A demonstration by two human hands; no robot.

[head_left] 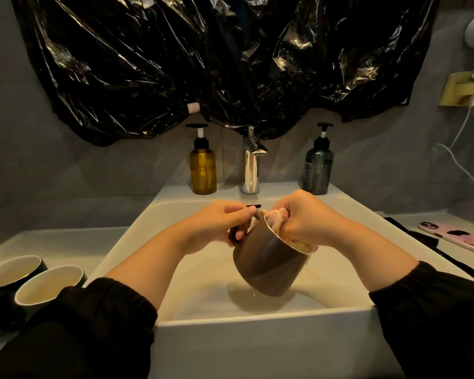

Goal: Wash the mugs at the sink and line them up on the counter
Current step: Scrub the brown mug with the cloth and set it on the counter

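Over the white sink basin [192,321] I hold a brown mug [268,266] tilted, its mouth turned up and to the right. My left hand [225,222] grips the mug's handle and rim. My right hand [304,217] clutches a pale cloth [278,218] pushed into the mug's mouth; part of the cloth hangs out at the rim on the right. Two dark mugs with cream insides stand upright on the counter at the lower left, one [8,272] behind the other [48,284].
A chrome tap [251,165] stands at the back of the sink between an amber pump bottle [203,168] and a dark pump bottle [318,165]. A pink phone [457,237] lies on the right counter. Black plastic sheeting [216,58] covers the wall above.
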